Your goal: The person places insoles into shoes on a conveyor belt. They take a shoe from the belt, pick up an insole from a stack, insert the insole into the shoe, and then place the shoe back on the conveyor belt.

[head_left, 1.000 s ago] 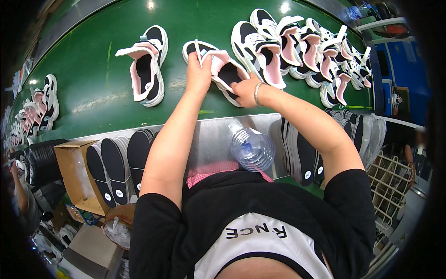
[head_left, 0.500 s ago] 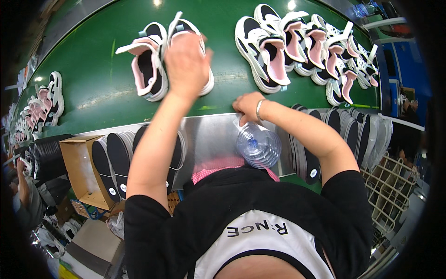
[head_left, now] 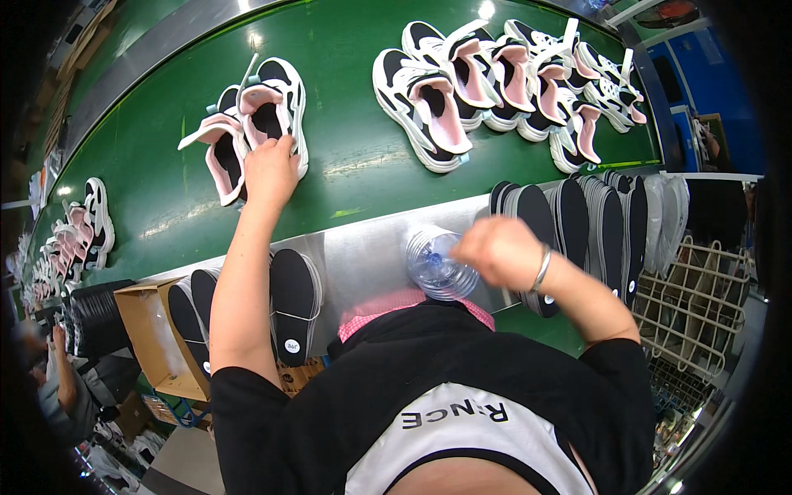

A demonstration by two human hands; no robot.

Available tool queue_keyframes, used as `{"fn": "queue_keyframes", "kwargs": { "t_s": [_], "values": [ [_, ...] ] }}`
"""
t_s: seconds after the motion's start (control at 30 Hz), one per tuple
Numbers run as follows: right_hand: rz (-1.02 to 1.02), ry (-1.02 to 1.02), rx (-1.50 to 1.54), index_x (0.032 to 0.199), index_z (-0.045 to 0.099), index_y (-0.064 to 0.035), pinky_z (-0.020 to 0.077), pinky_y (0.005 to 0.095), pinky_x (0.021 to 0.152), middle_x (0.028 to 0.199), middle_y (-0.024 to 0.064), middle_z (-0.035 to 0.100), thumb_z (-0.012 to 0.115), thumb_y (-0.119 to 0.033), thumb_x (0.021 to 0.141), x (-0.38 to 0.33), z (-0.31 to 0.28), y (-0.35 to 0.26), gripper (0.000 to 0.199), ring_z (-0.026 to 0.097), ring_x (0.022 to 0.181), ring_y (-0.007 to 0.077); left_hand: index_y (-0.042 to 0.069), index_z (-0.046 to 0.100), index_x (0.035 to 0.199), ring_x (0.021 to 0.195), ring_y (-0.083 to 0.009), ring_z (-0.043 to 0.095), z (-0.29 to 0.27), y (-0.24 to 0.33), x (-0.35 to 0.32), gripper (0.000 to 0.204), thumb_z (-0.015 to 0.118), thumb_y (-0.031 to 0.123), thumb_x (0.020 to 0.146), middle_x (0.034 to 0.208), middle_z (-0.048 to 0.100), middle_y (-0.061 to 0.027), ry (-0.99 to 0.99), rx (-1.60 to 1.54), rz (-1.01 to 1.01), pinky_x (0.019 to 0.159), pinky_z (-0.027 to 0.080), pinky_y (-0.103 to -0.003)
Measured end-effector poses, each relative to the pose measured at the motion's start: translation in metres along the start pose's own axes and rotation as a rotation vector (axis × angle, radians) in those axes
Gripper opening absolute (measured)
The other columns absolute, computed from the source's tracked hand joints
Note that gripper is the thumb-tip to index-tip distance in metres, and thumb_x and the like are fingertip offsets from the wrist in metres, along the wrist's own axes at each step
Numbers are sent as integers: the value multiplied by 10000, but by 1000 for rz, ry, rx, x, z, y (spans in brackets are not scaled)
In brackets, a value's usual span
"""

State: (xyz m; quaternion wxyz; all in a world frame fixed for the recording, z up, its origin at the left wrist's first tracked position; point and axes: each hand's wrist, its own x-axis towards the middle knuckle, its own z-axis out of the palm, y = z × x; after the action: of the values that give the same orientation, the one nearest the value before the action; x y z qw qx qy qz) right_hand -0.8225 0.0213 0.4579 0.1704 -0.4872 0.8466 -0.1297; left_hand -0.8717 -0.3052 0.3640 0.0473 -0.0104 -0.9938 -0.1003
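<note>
A pair of white, black and pink sneakers rests on the green work surface at the left: the left sneaker (head_left: 216,165) and the right sneaker (head_left: 285,91), both with raised straps. My left hand (head_left: 272,172) has its fingers closed on the heel of the right sneaker; the fingertips are partly hidden inside the collar. Smeared by motion, my right hand (head_left: 505,254) hovers at the right side of a clear plastic container (head_left: 445,279) like a cut bottle, with blue at its bottom. What its fingers hold, if anything, cannot be made out.
Several similar sneakers (head_left: 429,115) stand at the right, with more sneakers (head_left: 97,223) at far left. Bundled black insoles (head_left: 293,301) line a metal ledge (head_left: 355,256), on the right too (head_left: 569,223). A cardboard box (head_left: 169,346), wire rack (head_left: 685,313) and another person (head_left: 62,379) flank me.
My left hand has come down from over the right sneaker's front to its heel. My right hand has left the ledge's far edge for the container's right side. The whole view has shifted.
</note>
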Motion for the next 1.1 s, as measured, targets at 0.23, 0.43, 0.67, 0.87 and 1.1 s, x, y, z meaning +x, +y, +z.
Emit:
{"fn": "queue_keyframes", "kwargs": {
  "t_s": [0.23, 0.43, 0.67, 0.87, 1.1],
  "values": [
    [181, 115, 89, 973, 549, -60, 426, 323, 607, 739, 55, 533, 588, -163, 702, -29, 14, -29, 293, 530, 696, 220, 51, 602, 699, 717, -311, 579, -3, -7, 44, 102, 505, 83, 702, 740, 593, -141, 73, -5, -102, 633, 454, -399],
    [247, 169, 145, 926, 567, -60, 429, 335, 588, 711, 63, 531, 593, -155, 706, -36, 15, -25, 241, 529, 661, 235, 83, 637, 857, 857, -222, 593, -15, -30, 71, 188, 541, 116, 699, 936, 616, -76, -636, 535, 396, 690, 475, -331],
    [426, 345, 162, 901, 567, -62, 431, 339, 611, 766, 91, 556, 579, -119, 713, -65, 17, -2, 197, 540, 711, 263, 42, 607, 930, 831, -250, 601, -2, -5, 87, 369, 657, 112, 571, 933, 612, -110, -916, 807, 388, 704, 467, -349],
    [878, 471, 26, 943, 519, -23, 432, 364, 704, 947, 116, 535, 643, -187, 678, -119, 34, 11, 336, 514, 864, 290, 23, 629, 875, 957, -272, 534, -15, -5, 74, 317, 655, 69, 563, 1027, 570, -135, -741, 615, 138, 769, 446, -345],
    [1191, 310, 5, 1024, 455, -53, 378, 382, 722, 1056, 111, 508, 706, -320, 587, -133, 68, 8, 571, 491, 951, 278, 35, 573, 924, 862, -285, 565, -46, 91, 82, 291, 578, 254, 732, 904, 590, -155, -325, 88, 233, 721, 456, -380]
  ]
}}
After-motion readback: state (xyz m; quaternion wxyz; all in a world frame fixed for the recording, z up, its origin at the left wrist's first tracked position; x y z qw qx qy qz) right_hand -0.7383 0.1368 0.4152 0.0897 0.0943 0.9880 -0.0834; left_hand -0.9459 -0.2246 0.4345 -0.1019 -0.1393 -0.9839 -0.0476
